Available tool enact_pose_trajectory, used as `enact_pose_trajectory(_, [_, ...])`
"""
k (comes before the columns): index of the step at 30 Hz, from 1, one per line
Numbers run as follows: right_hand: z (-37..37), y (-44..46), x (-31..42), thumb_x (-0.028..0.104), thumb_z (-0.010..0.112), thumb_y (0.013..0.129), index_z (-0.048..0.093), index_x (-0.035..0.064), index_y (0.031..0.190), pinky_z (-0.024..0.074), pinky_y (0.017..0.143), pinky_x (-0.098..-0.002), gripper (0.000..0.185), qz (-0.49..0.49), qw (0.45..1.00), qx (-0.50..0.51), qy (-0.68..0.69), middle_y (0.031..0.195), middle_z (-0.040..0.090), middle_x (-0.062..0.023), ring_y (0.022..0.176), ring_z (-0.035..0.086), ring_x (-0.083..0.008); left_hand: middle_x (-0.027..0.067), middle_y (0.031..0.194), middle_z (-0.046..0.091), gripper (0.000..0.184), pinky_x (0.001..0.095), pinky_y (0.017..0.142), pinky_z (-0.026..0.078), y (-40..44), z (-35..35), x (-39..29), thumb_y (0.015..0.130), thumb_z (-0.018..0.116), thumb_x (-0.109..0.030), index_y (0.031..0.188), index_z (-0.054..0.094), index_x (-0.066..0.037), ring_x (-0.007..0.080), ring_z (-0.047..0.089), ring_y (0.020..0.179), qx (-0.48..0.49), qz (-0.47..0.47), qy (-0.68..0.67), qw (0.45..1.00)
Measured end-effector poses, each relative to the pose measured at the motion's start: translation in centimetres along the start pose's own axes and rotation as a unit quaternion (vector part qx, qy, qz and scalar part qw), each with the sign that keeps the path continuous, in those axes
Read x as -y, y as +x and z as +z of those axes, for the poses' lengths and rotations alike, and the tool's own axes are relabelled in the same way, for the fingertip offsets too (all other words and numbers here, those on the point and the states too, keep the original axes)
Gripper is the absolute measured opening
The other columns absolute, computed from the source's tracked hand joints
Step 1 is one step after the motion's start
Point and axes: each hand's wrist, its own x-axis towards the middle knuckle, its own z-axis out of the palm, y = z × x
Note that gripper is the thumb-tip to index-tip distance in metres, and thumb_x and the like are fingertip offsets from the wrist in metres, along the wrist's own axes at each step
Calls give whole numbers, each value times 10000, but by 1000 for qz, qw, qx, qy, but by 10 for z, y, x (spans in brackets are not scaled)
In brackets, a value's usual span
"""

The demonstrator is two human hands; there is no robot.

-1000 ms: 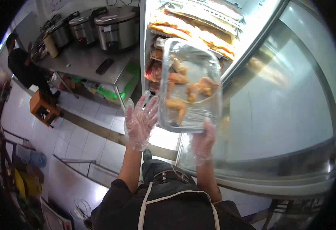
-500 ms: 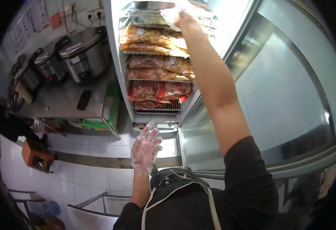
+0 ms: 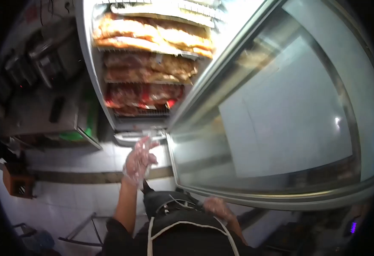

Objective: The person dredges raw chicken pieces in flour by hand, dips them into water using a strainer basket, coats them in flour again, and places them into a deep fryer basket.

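My left hand (image 3: 139,161), in a clear plastic glove, hangs in front of the fridge's lower edge with its fingers apart and nothing in it. Down by my waist, beside the black apron (image 3: 170,202), is my right hand (image 3: 218,208), also gloved; motion blur hides how its fingers lie. An upright fridge (image 3: 89,59) stands lit in front of me. Its wire shelves carry plastic-wrapped meat: yellowish packs (image 3: 153,36) higher up, darker packs (image 3: 148,68) below them and red-marked packs (image 3: 144,94) near the bottom. Neither hand touches the packs.
The fridge's glass door (image 3: 281,111) stands swung out on the right. At left, a steel table (image 3: 33,113) bears large metal cookers (image 3: 52,55) and a dark phone-like object (image 3: 57,109). An orange stool (image 3: 18,181) and a metal frame (image 3: 80,228) are on the tiled floor.
My right hand has come down from the bright upper shelf to my waist. My left hand has shifted left and slightly down in view, its fingers a little more bent. The view has turned right.
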Motion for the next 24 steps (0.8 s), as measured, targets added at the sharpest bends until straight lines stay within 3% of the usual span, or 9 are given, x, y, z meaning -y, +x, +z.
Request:
enact_pose_trajectory(1, [-9, -38, 35, 236, 604, 839, 615, 51, 986, 484, 634, -274, 236, 150, 932, 62, 323, 810, 613, -45, 715, 580, -119, 233, 1203, 510, 576, 354, 660, 549, 11, 12, 9, 888, 506, -267, 1359, 274, -30, 227, 612, 700, -2, -13, -15, 1000])
enact_pose_trajectory(4, [-41, -91, 11, 276, 634, 828, 621, 62, 1013, 482, 737, -289, 283, 369, 875, 108, 296, 885, 632, -68, 845, 594, -119, 228, 1183, 520, 568, 347, 682, 553, 32, 53, 39, 886, 484, -223, 1342, 255, 26, 203, 599, 672, 71, 10, 22, 997])
enact_pose_trajectory(6, [-81, -87, -1, 337, 609, 840, 606, 52, 1083, 462, 824, -338, 375, 342, 917, 169, 121, 958, 638, -112, 943, 589, -166, 215, 1152, 535, 566, 343, 671, 550, 31, 77, 74, 882, 499, -228, 1333, 264, 21, 175, 585, 649, 80, 18, -6, 997])
enact_pose_trajectory(8, [-106, -94, -9, 400, 567, 854, 585, 65, 1140, 453, 858, -377, 441, 314, 949, 24, 21, 1017, 639, -125, 965, 592, -215, 204, 1143, 540, 562, 340, 662, 549, 23, 91, 111, 882, 503, -232, 1330, 269, 14, 162, 571, 628, 84, 13, -25, 996])
enact_pose_trajectory(9, [-95, -100, -47, 324, 554, 881, 644, 67, 956, 476, 677, -323, 283, 190, 980, -34, -43, 823, 621, -121, 779, 607, -176, 192, 1134, 545, 558, 337, 653, 548, 13, 96, 131, 882, 507, -235, 1327, 273, 7, 149, 556, 607, 84, 2, -34, 996])
enact_pose_trajectory(13, [-116, -63, 7, 293, 574, 875, 578, 64, 1116, 469, 748, -398, 333, -115, 952, 74, -273, 986, 607, -155, 848, 599, -271, 182, 1134, 534, 492, 327, 574, 524, -46, 100, 213, 898, 503, -323, 1281, 364, -48, 122, 512, 529, -87, 105, -25, 990])
enact_pose_trajectory(17, [-97, -40, 41, 307, 659, 809, 317, 9, 1325, 480, 694, -370, 687, -73, 994, 61, -58, 858, 605, -121, 784, 595, -239, 81, 1015, 550, 440, 284, 648, 468, -170, 94, 265, 867, 561, -295, 1225, 456, -62, 98, 479, 631, -263, 372, -75, 887])
enact_pose_trajectory(20, [-89, -14, 49, 233, 631, 817, 114, 7, 1424, 490, 668, -274, 829, -314, 886, 342, 6, 846, 634, -125, 739, 594, -153, 28, 938, 528, 428, 258, 665, 423, -233, 120, 288, 829, 604, -255, 1192, 483, -64, 105, 485, 719, -392, 457, -31, 798])
enact_pose_trajectory(24, [-55, -82, 79, 93, 613, 726, 198, 45, 1427, 293, 378, -177, 816, -216, 852, 333, 340, 585, 455, 46, 454, 365, -28, 83, 922, 555, 399, 324, 572, 491, -324, 140, 332, 825, 602, -177, 1170, 445, -53, 119, 520, 582, -397, 500, -103, 763])
